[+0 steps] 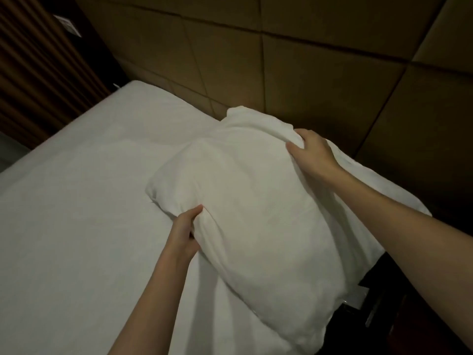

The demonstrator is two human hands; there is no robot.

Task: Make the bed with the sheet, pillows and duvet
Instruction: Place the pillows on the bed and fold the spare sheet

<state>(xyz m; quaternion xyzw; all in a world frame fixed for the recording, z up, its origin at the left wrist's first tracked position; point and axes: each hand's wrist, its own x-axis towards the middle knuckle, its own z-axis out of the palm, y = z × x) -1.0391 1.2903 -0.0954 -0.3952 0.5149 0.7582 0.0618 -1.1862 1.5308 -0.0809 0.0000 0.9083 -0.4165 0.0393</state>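
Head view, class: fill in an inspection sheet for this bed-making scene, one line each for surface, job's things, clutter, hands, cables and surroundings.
Surface: bed covered by a smooth white sheet.
Job's things: one white pillow lying on the bed near the headboard, its right end past the bed's edge; no duvet seen.
Clutter: nothing seen on the bed.
Hands: left hand grips the pillow's near edge, fingers pinching fabric; right hand grips its far edge.
Cables: nothing seen.
Surroundings: padded panelled headboard, brown curtain at left, dark furniture at lower right, too dim to identify.
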